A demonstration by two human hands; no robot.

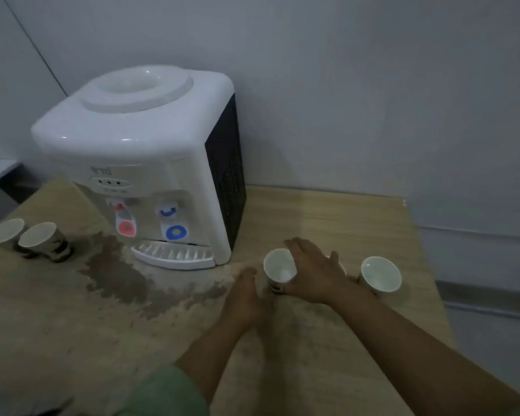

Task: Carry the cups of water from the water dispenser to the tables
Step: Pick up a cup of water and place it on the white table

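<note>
A white water dispenser point(138, 163) with a red and a blue tap stands on a wooden table point(327, 211). To the right of its drip tray stands a white paper cup point(278, 267). My right hand point(315, 274) curves around this cup's right side, fingers behind the rim and thumb low at the front. My left hand point(246, 295) lies on the table just left of the cup with straight fingers, holding nothing. A second cup point(380, 274) stands further right. Another cup's rim point(339, 262) peeks out behind my right hand. Whether the cups hold water I cannot tell.
Two more paper cups point(5, 234) point(38, 238) stand at the table's left edge. A dark wet patch point(114, 274) spreads in front of the dispenser. A grey wall runs behind the table, and the table's right edge drops off to the floor.
</note>
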